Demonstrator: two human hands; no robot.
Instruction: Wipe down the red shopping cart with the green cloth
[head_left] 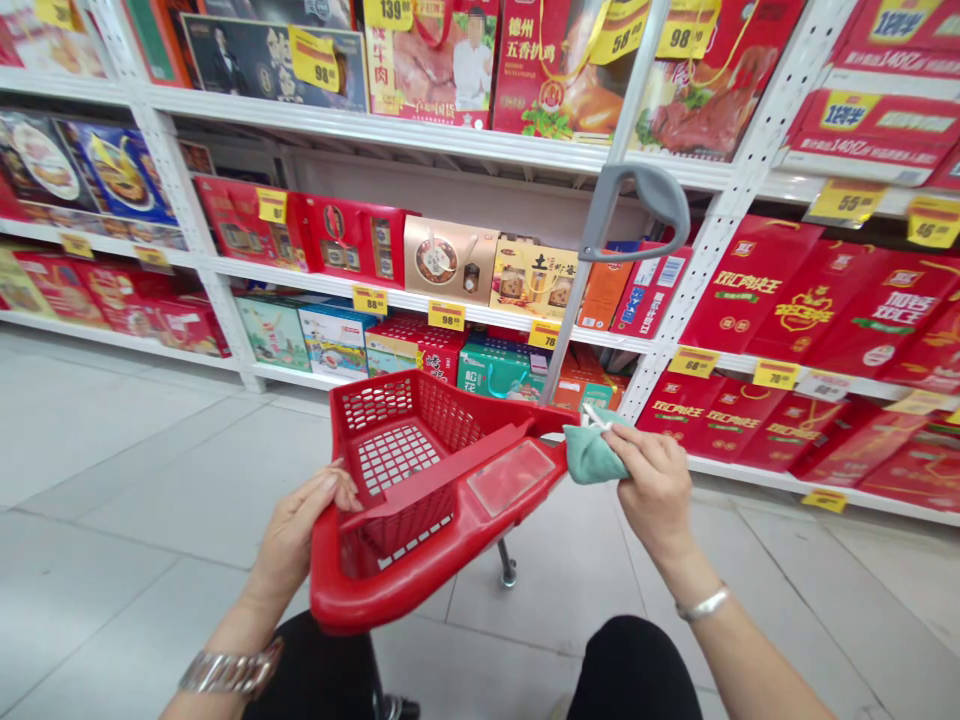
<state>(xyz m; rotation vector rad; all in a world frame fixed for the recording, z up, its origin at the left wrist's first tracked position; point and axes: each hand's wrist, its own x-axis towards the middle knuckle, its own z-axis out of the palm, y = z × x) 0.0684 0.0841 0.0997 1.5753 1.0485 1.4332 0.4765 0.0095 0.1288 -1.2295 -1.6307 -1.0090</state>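
A red plastic shopping cart basket (397, 590) with lattice walls stands close in front of me. My left hand (300, 520) is wrapped over its left rim, with the fingertips curled inside. In my right hand (652, 475) is a folded green cloth (592, 453) with a white edge, pinched between thumb and fingers. The cloth is against the basket's right end, beside the foot of a metal pole (564, 345). A grey handle (637, 212) is fixed on that pole. A flat red bar (450, 470) crosses the basket's opening.
White metal shelves (450, 285) full of boxed goods run along the far side, with yellow price tags. Red gift bags (750, 285) fill the shelves at right. Grey floor tiles (150, 560) lie beneath. A caster wheel (508, 572) shows under the basket, and my knees (634, 665) are close behind it.
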